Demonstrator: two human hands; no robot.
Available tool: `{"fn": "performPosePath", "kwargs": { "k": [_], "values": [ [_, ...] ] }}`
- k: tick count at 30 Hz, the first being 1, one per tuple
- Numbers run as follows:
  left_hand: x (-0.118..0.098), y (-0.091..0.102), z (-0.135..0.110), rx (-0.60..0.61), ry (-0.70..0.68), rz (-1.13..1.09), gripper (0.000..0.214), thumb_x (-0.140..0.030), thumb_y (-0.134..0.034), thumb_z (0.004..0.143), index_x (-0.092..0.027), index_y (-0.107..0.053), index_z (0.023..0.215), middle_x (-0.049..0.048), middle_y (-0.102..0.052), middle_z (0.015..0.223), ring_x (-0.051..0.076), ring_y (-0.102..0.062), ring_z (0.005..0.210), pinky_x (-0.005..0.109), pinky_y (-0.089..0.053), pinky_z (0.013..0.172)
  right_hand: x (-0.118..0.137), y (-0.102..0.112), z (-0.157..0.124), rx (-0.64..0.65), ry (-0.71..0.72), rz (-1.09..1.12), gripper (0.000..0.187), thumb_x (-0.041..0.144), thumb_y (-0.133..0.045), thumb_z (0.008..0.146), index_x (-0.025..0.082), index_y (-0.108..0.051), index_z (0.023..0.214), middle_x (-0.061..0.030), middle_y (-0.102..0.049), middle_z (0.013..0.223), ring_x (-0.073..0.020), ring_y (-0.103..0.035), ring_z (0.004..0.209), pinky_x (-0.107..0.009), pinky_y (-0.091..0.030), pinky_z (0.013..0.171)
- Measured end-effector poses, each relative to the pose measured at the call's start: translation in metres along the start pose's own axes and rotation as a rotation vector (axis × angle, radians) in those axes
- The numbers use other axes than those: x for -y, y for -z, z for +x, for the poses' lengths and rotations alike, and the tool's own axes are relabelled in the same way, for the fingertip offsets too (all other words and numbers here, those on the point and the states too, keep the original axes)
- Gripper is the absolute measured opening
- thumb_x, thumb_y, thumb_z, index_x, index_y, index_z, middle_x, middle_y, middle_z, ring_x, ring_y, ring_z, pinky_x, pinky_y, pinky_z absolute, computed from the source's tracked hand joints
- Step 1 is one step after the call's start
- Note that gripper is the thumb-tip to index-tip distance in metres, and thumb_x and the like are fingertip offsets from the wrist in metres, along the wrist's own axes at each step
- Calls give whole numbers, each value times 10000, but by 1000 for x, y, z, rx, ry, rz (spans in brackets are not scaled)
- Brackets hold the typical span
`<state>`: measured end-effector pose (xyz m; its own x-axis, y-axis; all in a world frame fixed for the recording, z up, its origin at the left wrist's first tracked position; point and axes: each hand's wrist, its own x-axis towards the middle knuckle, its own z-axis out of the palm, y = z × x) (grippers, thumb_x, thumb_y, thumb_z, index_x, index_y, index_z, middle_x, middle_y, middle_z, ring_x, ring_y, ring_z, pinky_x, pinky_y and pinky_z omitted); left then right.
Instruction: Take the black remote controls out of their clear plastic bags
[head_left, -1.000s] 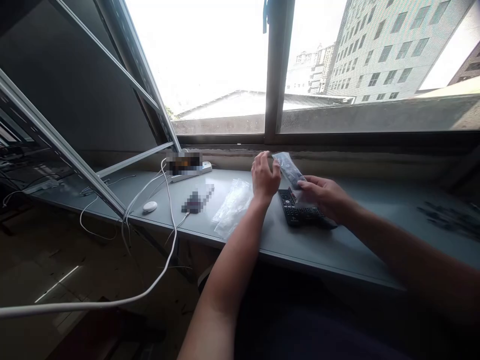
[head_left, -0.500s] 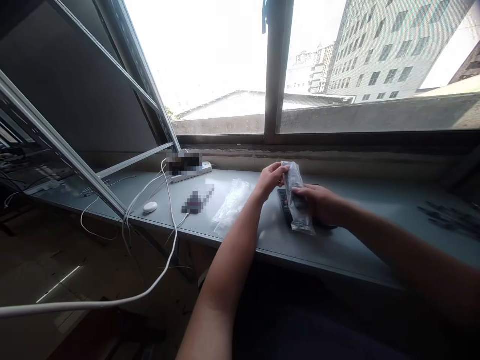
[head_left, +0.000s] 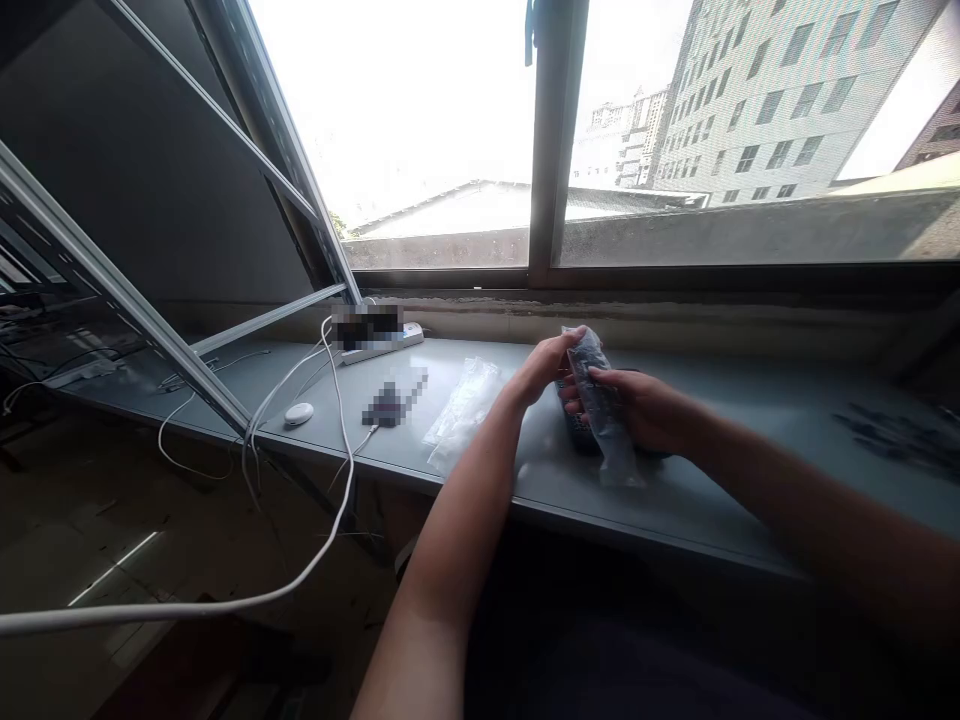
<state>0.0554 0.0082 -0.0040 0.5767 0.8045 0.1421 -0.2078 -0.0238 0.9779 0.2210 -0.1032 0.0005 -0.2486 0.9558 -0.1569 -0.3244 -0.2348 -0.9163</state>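
Observation:
A clear plastic bag (head_left: 611,425) with a dark, long, narrow thing inside, seemingly a remote control, is held above the table. My left hand (head_left: 550,366) pinches its far end between thumb and fingers. Around its middle, my right hand (head_left: 643,400) is closed, thumb on top and fingertips showing at the left side. The bag's near end hangs loose and crumpled. Below lies a black remote control (head_left: 576,432) with small buttons, partly covered by the bag and my hands. Another dark thing by my right hand is mostly hidden.
Flattened clear plastic bags (head_left: 465,405) lie left of my forearm on the grey table (head_left: 720,490). A white round device (head_left: 298,414), a power strip (head_left: 386,343) and white cables (head_left: 346,440) are farther left. Dark slender items (head_left: 892,435) lie at right. A metal frame (head_left: 187,365) slants at left.
The bagged thing has tilted slightly, its near end shifting right and nearer to me. My right hand's fingers now show wrapped beneath it. My left hand has turned a little over its far end.

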Motion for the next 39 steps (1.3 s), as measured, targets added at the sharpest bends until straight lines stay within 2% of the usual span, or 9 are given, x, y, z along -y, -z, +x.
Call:
{"fn": "performPosePath", "kwargs": {
  "k": [2, 4, 9, 12, 20, 27, 32, 35, 39],
  "values": [
    [-2, -1, -2, 44, -13, 55, 551, -668, -639, 1031, -149, -819, 1078, 18, -624, 674, 128, -486, 561, 297, -446, 624, 0, 0, 0, 20, -8, 0, 216, 264, -621, 1139, 183, -788, 1249, -174, -868, 1207, -268, -852, 919, -334, -719, 702],
    [-4, -1, -3, 31, -38, 93, 578, -657, -603, 1050, -138, -841, 1140, 15, -617, 658, 130, -485, 549, 298, -431, 602, -1, -1, 0, 37, -17, 1, 223, 281, -605, 1148, 183, -791, 1223, -175, -862, 1189, -258, -832, 877, -313, -696, 642],
    [-5, -1, -3, -5, -71, 90, 568, -591, -591, 1063, -112, -849, 1227, 9, -628, 698, 118, -508, 569, 269, -434, 586, -3, -3, -1, 51, -19, 8, 177, 278, -634, 1133, 201, -792, 1152, -131, -838, 1043, -229, -768, 757, -298, -667, 594],
    [-2, 0, -1, -32, -70, 56, 584, -611, -614, 1054, -115, -842, 1259, 26, -665, 748, 129, -580, 643, 254, -495, 655, -3, -3, -1, 41, -18, 8, 137, 258, -668, 1115, 190, -787, 1121, -121, -820, 994, -209, -739, 704, -289, -655, 578],
    [2, 5, 7, -10, -103, -64, 486, -495, -603, 1053, -130, -834, 1278, 143, -831, 1090, 183, -716, 818, 289, -569, 773, -4, -1, -1, 19, -30, -16, 105, 275, -720, 1092, 192, -783, 1088, -124, -823, 975, -212, -739, 677, -305, -677, 595],
    [-5, 5, 7, -129, -163, -112, 501, -503, -531, 1094, -151, -791, 1337, 157, -844, 1255, 224, -761, 987, 298, -578, 840, -3, -4, -2, 24, -50, -53, 64, 256, -783, 1055, 203, -785, 1019, -121, -812, 908, -215, -741, 668, -301, -685, 581],
    [-4, 5, 7, -82, -115, -148, 556, -598, -560, 1084, -150, -777, 1330, 171, -844, 1248, 232, -769, 963, 306, -586, 842, -1, -5, -4, 12, -19, -16, 57, 239, -777, 1058, 202, -782, 1016, -113, -794, 899, -209, -745, 685, -288, -694, 598],
    [-2, 6, 7, -62, -59, -133, 512, -563, -589, 1061, -133, -794, 1248, 189, -850, 1205, 245, -778, 940, 312, -591, 830, 0, -4, -4, 6, -15, -22, 47, 248, -777, 1058, 211, -779, 1030, -110, -796, 893, -219, -749, 687, -306, -708, 615],
    [1, 8, 10, -61, -106, -165, 473, -499, -563, 1071, -111, -806, 1191, 193, -862, 1135, 251, -786, 941, 319, -593, 843, 1, -2, -3, -33, -32, -23, 67, 257, -744, 1078, 207, -783, 1059, -109, -808, 889, -218, -754, 688, -305, -711, 625]
  ]
}}
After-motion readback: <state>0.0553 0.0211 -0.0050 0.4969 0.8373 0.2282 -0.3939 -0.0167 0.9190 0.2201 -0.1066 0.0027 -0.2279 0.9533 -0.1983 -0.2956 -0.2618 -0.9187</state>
